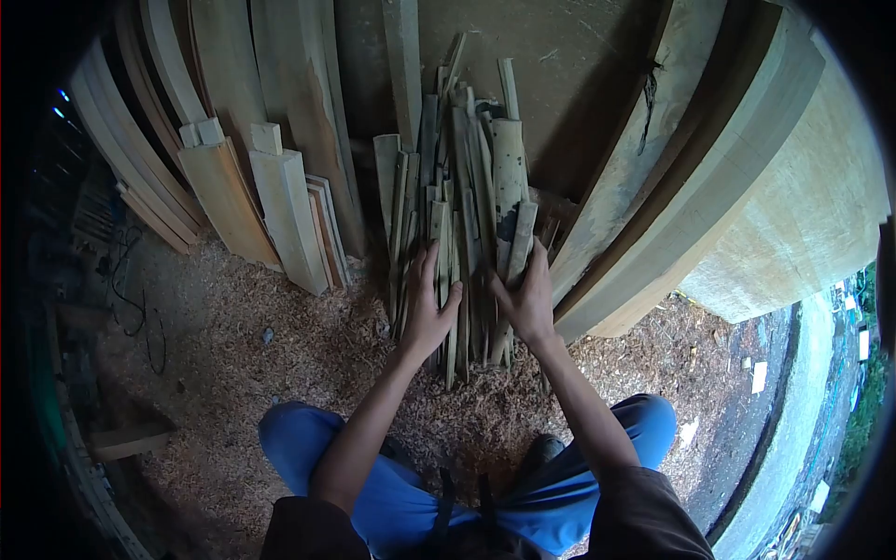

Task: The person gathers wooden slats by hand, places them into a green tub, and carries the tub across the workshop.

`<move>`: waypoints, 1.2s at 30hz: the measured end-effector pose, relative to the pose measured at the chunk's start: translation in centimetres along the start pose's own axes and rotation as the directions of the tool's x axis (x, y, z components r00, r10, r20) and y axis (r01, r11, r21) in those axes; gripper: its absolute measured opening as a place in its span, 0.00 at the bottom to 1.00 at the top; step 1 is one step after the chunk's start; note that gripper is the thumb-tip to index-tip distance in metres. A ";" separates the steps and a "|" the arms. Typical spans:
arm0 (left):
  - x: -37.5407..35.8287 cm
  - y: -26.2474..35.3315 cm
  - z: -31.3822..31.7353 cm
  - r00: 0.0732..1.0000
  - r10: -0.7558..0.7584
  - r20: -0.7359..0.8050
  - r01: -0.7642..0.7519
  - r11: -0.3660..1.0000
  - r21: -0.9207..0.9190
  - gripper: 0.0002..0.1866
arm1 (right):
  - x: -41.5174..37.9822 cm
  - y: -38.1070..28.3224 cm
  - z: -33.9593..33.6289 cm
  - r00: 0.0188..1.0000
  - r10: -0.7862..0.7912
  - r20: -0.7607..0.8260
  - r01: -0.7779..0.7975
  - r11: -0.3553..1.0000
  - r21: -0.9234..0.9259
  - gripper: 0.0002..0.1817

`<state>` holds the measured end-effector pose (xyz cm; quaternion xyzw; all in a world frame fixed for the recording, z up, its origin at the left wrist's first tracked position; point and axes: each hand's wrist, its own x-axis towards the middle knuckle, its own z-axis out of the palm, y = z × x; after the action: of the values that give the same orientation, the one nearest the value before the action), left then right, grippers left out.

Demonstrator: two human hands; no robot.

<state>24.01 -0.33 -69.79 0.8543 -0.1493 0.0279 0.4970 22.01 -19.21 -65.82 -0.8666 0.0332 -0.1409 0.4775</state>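
A bundle of thin wooden strips [474,177] stands upright in front of me, leaning on the wall. My left hand [427,308] is closed around a narrow wooden strip [441,224] at the bundle's left side, thumb on the right and fingers on the left. On the right side, my right hand [528,303] grips a short wooden strip [523,235] between thumb and fingers. Just behind it stands a wider, dark-spotted piece of wood [508,163]. The fingertips of both hands are partly hidden among the strips.
Tall boards [303,93] and shorter planks [278,210] lean at the left. Long beams [691,187] and a broad wooden sheet [803,205] lean at the right. Wood shavings [243,345] cover the floor. A dark cable [140,313] lies at far left.
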 end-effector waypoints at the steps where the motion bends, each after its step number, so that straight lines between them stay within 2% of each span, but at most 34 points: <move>1: 0.1 0.1 0.0 1.000 0.002 0.002 -0.002 1.000 0.000 0.39 | 0.1 0.3 0.2 0.995 -0.084 -0.051 0.081 0.995 -0.057 0.44; 2: 0.0 0.1 0.0 1.000 0.007 -0.001 -0.007 1.000 0.007 0.39 | 0.1 0.6 0.6 0.981 -0.168 -0.097 0.157 0.981 -0.114 0.45; 6: -0.1 0.4 -0.2 1.000 -0.008 0.005 0.008 1.000 0.010 0.39 | -1.6 2.3 3.1 0.983 -0.125 -0.137 0.100 0.979 -0.177 0.46; 8: -0.2 -0.1 -0.3 1.000 0.000 -0.002 -0.001 1.000 -0.008 0.39 | -2.7 1.9 3.4 0.992 -0.101 -0.074 0.048 0.852 -0.521 0.47; 9: -0.2 -0.2 -0.4 1.000 0.003 -0.016 -0.003 0.999 0.043 0.38 | -3.1 1.8 3.7 0.994 -0.088 -0.063 0.041 0.844 -0.534 0.47; 12: -0.2 -0.6 -0.7 0.998 0.014 -0.062 -0.005 0.991 0.131 0.37 | -3.1 2.6 3.7 0.989 -0.140 -0.040 0.110 0.901 -0.419 0.46; 14: -0.1 -0.8 -1.0 0.988 0.052 -0.148 -0.019 0.976 0.219 0.38 | -3.0 2.5 3.5 0.990 -0.127 -0.065 0.091 0.911 -0.403 0.45; 16: 0.2 -1.9 -1.2 0.985 0.044 -0.164 0.000 0.966 0.257 0.39 | -2.7 2.3 3.4 0.987 -0.127 -0.093 0.085 0.927 -0.366 0.44; 18: 0.3 -3.0 -1.3 0.981 -0.063 -0.185 0.094 0.982 0.163 0.41 | -2.6 2.2 3.5 0.983 -0.145 -0.109 0.093 0.917 -0.388 0.44; 19: 0.2 -3.5 -1.3 0.978 -0.143 -0.148 0.166 0.974 0.155 0.42 | -2.7 2.3 3.6 0.983 -0.143 -0.112 0.092 0.924 -0.371 0.43; 20: 0.2 -4.0 -1.4 0.978 -0.143 -0.151 0.167 0.973 0.158 0.42 | -2.7 2.3 3.6 0.983 -0.141 -0.117 0.092 0.930 -0.355 0.42; 22: 0.2 -4.7 -1.5 0.987 -0.150 -0.056 0.152 0.988 0.034 0.44 | -2.6 2.2 3.5 0.980 -0.149 -0.130 0.093 0.928 -0.360 0.41; 24: 0.2 -4.4 -1.8 0.985 -0.155 -0.079 0.158 0.987 0.027 0.43 | -2.4 2.3 3.3 0.987 -0.119 -0.111 0.081 0.952 -0.296 0.41; 26: 0.7 -3.6 -2.8 0.970 -0.228 -0.087 0.237 0.967 0.099 0.38 | -2.4 2.6 3.6 0.987 -0.111 -0.116 0.073 0.953 -0.294 0.40; 27: 1.0 -4.3 -3.0 0.977 -0.160 -0.141 0.167 0.985 0.038 0.32 | -2.5 2.8 3.7 0.983 -0.132 -0.124 0.087 0.945 -0.316 0.40; 34: 0.8 -5.9 -2.7 0.965 -0.172 -0.197 0.182 0.983 0.030 0.23 | -2.3 3.1 3.8 0.978 -0.170 -0.120 0.121 0.932 -0.341 0.40; 36: 0.5 -4.9 -2.9 0.957 -0.222 -0.188 0.207 0.973 -0.096 0.20 | -2.3 3.0 3.6 0.979 -0.167 -0.115 0.120 0.935 -0.333 0.41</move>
<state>26.18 4.33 -72.32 0.8391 -0.0064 0.0527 0.5414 21.06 -17.45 -70.62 -0.9212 0.0264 -0.2292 0.3133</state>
